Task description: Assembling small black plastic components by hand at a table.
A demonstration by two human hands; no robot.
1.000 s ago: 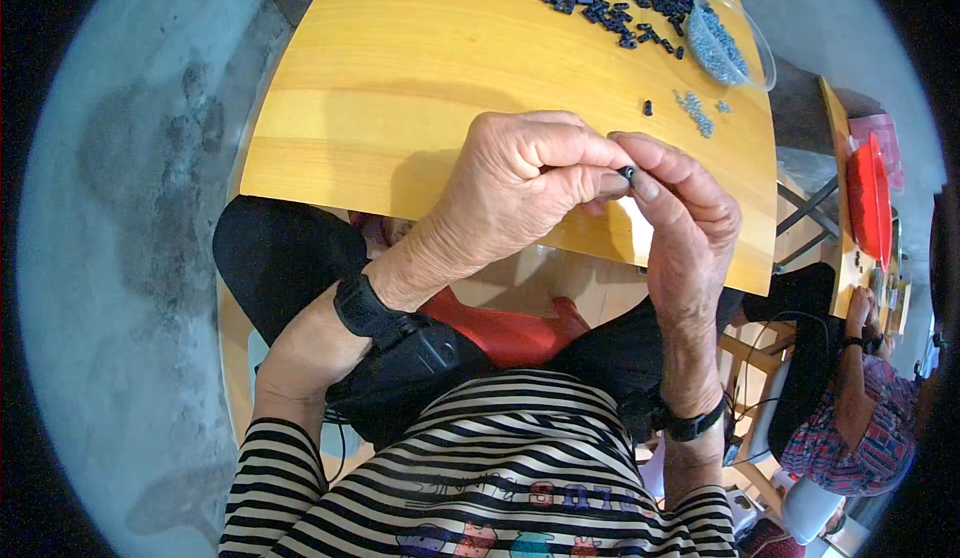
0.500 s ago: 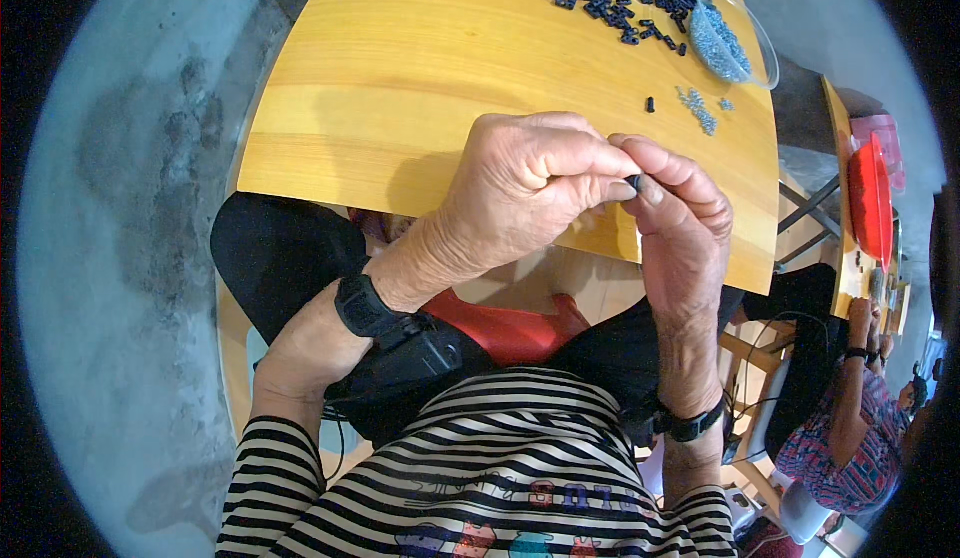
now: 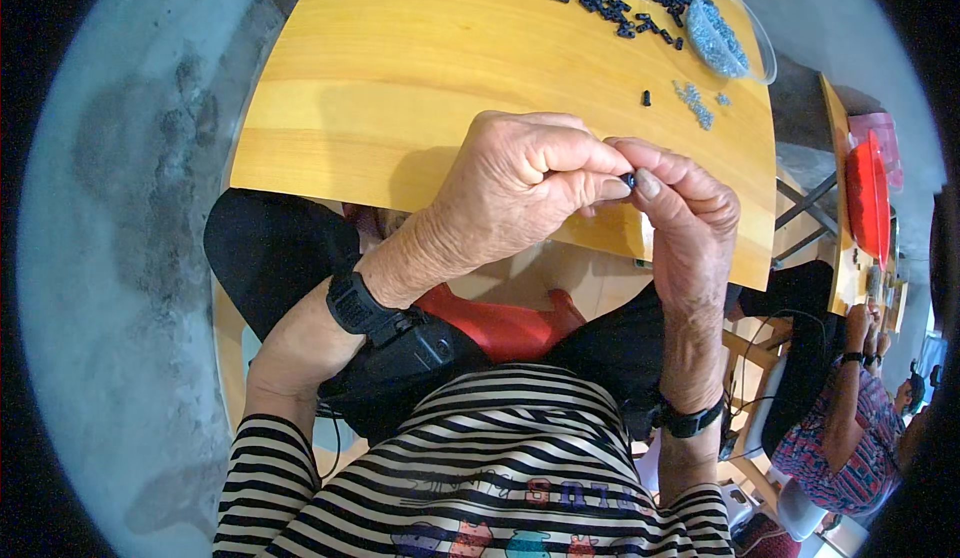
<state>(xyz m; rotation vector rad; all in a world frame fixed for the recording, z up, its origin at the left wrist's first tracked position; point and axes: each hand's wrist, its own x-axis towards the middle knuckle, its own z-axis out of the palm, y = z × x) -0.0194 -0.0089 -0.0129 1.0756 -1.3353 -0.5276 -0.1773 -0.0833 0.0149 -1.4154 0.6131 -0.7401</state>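
Above the near edge of the table, my two hands meet fingertip to fingertip. My left hand [image 3: 525, 173] pinches a small black plastic piece [image 3: 628, 181] between thumb and forefinger; its glossy end shows. My right hand [image 3: 692, 213] is closed in a pinch against the other side of that piece. Whatever its fingertips hold is hidden behind the thumb. A single black piece of similar size [image 3: 647, 98] lies on the wood beyond my hands, beside a small scatter of clear, silvery bits [image 3: 694, 106].
Many loose black pieces [image 3: 625, 3] are heaped at the table's far side. Next to them a clear plastic tub [image 3: 718, 38] holds silvery bits. On the right, another person [image 3: 845, 433] sits at a second table with a red container [image 3: 868, 198]. Grey floor lies left.
The black piece has turned slightly between my fingertips, showing more of its shiny end. My right thumb has shifted a little, and the view has moved slightly.
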